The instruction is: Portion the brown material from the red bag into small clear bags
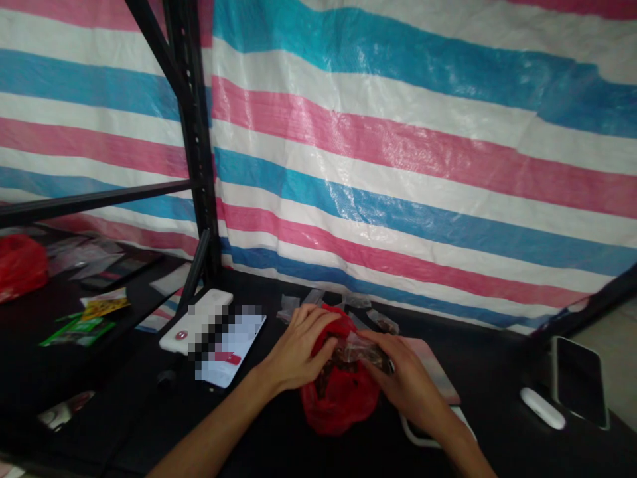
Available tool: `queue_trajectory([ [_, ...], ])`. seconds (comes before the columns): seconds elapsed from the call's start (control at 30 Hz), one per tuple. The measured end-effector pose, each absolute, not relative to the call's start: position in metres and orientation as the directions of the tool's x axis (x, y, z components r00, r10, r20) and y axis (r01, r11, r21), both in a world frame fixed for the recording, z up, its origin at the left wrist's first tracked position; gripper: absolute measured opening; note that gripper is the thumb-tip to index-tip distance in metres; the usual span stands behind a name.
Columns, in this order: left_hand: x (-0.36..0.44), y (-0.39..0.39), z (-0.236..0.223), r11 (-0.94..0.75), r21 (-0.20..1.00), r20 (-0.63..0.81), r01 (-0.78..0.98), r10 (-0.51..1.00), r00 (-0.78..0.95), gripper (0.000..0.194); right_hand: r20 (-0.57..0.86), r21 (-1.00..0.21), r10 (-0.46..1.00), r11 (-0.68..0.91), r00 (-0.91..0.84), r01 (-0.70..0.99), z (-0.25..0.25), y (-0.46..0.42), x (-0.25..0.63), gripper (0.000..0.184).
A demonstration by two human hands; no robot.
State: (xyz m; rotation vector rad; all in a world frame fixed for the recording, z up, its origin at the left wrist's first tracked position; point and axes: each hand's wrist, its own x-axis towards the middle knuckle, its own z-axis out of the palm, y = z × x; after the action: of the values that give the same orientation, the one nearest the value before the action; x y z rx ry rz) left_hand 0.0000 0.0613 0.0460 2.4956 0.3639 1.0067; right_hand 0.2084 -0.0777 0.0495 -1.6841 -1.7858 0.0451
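Observation:
A red plastic bag (341, 406) sits on the black table in front of me, its mouth open. Small brown pieces (324, 384) show inside it; their kind is too blurred to tell. My left hand (302, 348) is curled over the left rim of this bag, thumb at the opening. Between the thumb and fingers of my right hand (405, 372) is a small clear plastic bag (361, 348) with brown contents, held over the mouth of the red bag. Several small clear bags (384, 322) lie behind my hands.
Left of me lie a white device (199, 322) and a lit phone (233, 362). A pinkish flat object (432, 368) is beside my right hand. Farther right are a white case (542, 407) and a dark-screened phone (580, 378). A black metal post (196, 146) stands at the left.

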Motion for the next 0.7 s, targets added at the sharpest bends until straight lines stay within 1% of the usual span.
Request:
queue_trajectory([
  [0.2, 0.001, 0.066, 0.042, -0.872, 0.479, 0.601, 0.1, 0.409, 0.686, 0.032, 0.452, -0.599, 0.858, 0.089, 0.245, 0.795, 0.047, -0.087, 0.22, 0.036],
  [0.37, 0.0, 0.068, 0.04, -0.869, 0.477, 0.632, 0.129, 0.441, 0.637, 0.03, 0.448, -0.658, 0.794, -0.019, 0.412, 0.753, 0.042, -0.107, 0.263, 0.044],
  [0.47, 0.001, 0.067, 0.04, -0.866, 0.485, 0.642, 0.121, 0.447, 0.623, 0.029, 0.394, -0.656, 0.818, -0.069, 0.419, 0.751, 0.035, -0.117, 0.285, 0.043],
  [0.53, 0.001, 0.067, 0.04, -0.864, 0.491, 0.639, 0.112, 0.444, 0.628, 0.029, 0.365, -0.617, 0.849, -0.087, 0.382, 0.782, 0.033, -0.123, 0.293, 0.041],
  [0.6, 0.001, 0.066, 0.04, -0.864, 0.492, 0.637, 0.102, 0.438, 0.635, 0.029, 0.347, -0.588, 0.874, -0.079, 0.339, 0.805, 0.035, -0.128, 0.296, 0.045],
  [0.63, 0.002, 0.066, 0.04, -0.865, 0.492, 0.639, 0.096, 0.433, 0.635, 0.029, 0.344, -0.59, 0.88, -0.071, 0.329, 0.805, 0.038, -0.129, 0.297, 0.048],
  [0.7, 0.002, 0.066, 0.039, -0.867, 0.491, 0.642, 0.091, 0.43, 0.635, 0.029, 0.364, -0.634, 0.862, -0.049, 0.353, 0.772, 0.045, -0.131, 0.3, 0.052],
])
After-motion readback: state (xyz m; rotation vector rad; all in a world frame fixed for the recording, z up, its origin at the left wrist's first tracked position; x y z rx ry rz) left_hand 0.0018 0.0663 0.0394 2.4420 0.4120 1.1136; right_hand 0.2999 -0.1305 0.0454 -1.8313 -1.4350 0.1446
